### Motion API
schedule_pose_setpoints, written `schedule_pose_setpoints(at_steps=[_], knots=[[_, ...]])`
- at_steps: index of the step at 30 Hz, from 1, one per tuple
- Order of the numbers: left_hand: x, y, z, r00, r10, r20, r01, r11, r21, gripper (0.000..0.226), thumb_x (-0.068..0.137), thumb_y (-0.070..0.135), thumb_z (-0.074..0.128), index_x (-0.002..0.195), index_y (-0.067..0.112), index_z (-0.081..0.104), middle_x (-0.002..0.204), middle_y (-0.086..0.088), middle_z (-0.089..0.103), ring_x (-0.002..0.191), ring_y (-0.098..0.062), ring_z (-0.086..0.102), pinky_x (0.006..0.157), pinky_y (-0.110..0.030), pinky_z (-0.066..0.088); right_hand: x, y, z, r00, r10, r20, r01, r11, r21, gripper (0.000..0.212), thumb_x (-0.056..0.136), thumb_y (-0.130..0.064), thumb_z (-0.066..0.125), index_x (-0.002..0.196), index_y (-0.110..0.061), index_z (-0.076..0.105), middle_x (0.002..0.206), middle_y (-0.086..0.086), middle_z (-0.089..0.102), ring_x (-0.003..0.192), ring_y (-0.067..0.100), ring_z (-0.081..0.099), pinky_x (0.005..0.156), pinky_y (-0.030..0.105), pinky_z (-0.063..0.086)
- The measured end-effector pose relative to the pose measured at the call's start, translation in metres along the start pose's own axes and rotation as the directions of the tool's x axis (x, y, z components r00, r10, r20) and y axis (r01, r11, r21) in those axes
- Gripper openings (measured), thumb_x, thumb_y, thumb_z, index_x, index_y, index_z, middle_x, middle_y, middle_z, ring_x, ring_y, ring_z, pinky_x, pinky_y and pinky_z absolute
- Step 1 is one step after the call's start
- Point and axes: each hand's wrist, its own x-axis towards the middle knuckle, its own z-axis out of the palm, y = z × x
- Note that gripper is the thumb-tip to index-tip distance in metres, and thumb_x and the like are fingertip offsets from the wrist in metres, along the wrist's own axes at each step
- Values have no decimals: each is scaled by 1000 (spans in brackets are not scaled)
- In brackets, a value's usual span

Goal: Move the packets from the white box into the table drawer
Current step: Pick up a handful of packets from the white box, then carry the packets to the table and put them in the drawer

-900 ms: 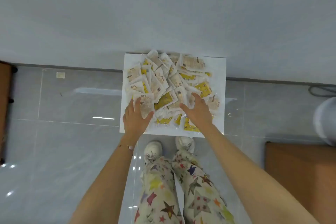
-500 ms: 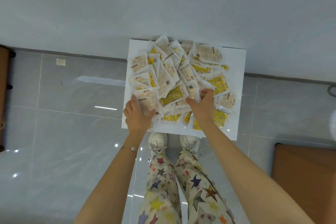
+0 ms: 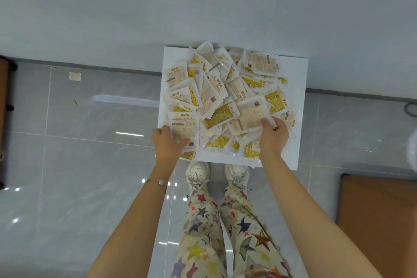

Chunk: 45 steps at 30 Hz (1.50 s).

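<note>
Glossy grey tiled floor (image 3: 67, 165) underfoot, pale wall (image 3: 203, 7) up at twelve o'clock, and hard against its foot sits the white box (image 3: 297, 74), heaped with packets (image 3: 216, 97) lying every which way. Left hand (image 3: 167, 144) is in at the box's seven o'clock corner, thumb laid across a printed packet (image 3: 184, 126) and fingers curled at its left edge, a firm pinch. Right hand (image 3: 273, 137) works at five o'clock, fingers closed round the near corner of a pale packet (image 3: 249, 113) lying back-side up. One in each hand, then, and neither looks clear of the heap yet. These look like light, flat sachets in slick film with a soft filling, so they should flex and slide over one another. A sealed edge or corner looks the place to take them, thumb over and fingers under, and a loose squeeze could let one slip. White shoes (image 3: 197, 174) stand at six o'clock of the box. Brown wooden top (image 3: 379, 221) shows at four o'clock; whether that's the table is hard to say, and no drawer is in view
</note>
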Motion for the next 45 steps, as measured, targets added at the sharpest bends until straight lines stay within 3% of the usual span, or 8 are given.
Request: schedule_pose_setpoints(at_steps=[4,10,17,25,31,36,40,45], knots=[[-1,-7,-2,998,13,66,-18,997,77,55,71,32,81,109,3,53,114,-15,53,113,-33,45,90,-36,38,5,2,-2,997,70,-29,-68,996,56,27,98,-21,48,122,-11,46,111,2,52,99,19,53,67,20,40],[-14,-2,-7,998,60,36,-63,994,90,35,85,29,69,96,15,38,95,-2,53,95,-29,57,88,-43,46,1,1,7,973,103,205,-78,989,-125,67,80,-20,77,136,-17,40,119,1,56,103,21,58,83,32,49],[-33,8,-26,998,57,32,-47,971,-235,25,92,14,61,105,11,40,117,-10,59,95,-22,59,70,-31,47,-9,-14,-7,980,28,195,-2,991,-136,63,87,-17,69,142,-13,39,128,-5,54,114,16,55,99,32,45],[-83,49,-90,1000,5,-1,-5,720,-694,38,87,7,67,116,13,44,111,-1,62,101,-20,65,65,-18,55,-50,-84,-58,939,-161,304,196,977,-87,49,88,-15,67,130,-18,41,122,1,58,104,17,61,78,24,53],[-154,85,-163,987,72,-143,-157,607,-779,58,87,5,65,133,22,33,111,9,59,96,-5,64,69,-17,56,-117,-154,-78,826,-255,502,339,937,-81,48,87,-20,70,123,-29,40,117,-4,60,103,17,64,82,39,57],[-219,75,-220,963,-2,-268,-226,534,-815,60,88,5,64,134,24,31,107,15,60,88,6,66,67,-16,55,-189,-195,-79,687,-304,660,460,885,-70,53,86,-21,71,128,-27,39,121,-6,56,100,8,62,73,28,55],[-264,38,-257,925,-137,-354,-251,481,-840,61,88,10,67,135,26,32,114,6,63,96,-6,68,73,-24,58,-251,-211,-64,553,-313,772,558,828,-64,52,85,-19,72,126,-25,41,121,-5,55,101,7,61,77,28,56],[-308,-24,-298,849,-325,-416,-298,355,-886,58,88,8,65,130,29,31,108,8,63,91,-4,68,66,-18,55,-346,-217,-28,348,-293,891,647,762,-2,49,86,-7,69,124,-22,42,105,-20,54,86,-10,59,64,10,51]])
